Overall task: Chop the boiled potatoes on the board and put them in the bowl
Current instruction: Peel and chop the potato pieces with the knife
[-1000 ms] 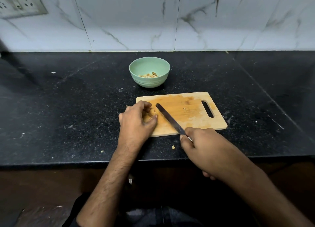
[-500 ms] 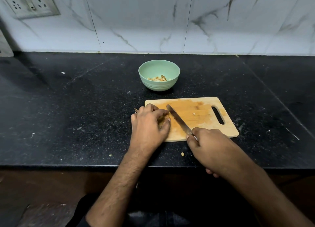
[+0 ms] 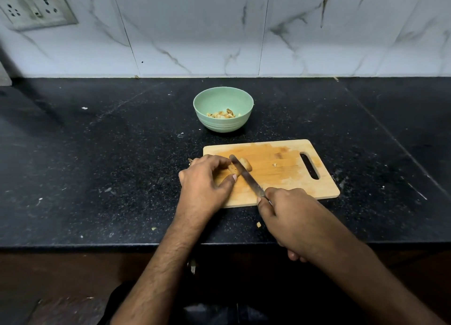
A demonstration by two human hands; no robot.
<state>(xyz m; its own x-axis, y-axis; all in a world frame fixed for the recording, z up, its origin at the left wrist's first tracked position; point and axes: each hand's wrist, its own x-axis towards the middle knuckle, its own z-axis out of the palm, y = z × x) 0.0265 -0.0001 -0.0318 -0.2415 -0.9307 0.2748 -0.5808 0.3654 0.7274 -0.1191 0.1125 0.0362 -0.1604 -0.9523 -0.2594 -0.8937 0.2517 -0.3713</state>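
The potato (image 3: 240,168) lies at the left end of the board (image 3: 288,175), its long axis running toward two o'clock. The left hand (image 3: 207,180) curls round its near end, pinning it. The right hand (image 3: 290,214) grips the knife (image 3: 246,175), blade crossing the potato toward eleven o'clock. The bowl (image 3: 223,124) waits at twelve.

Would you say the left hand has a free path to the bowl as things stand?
Probably yes: the bowl stands beyond the board with bare counter between, nothing blocking. But the left hand is holding the potato and must let go first.
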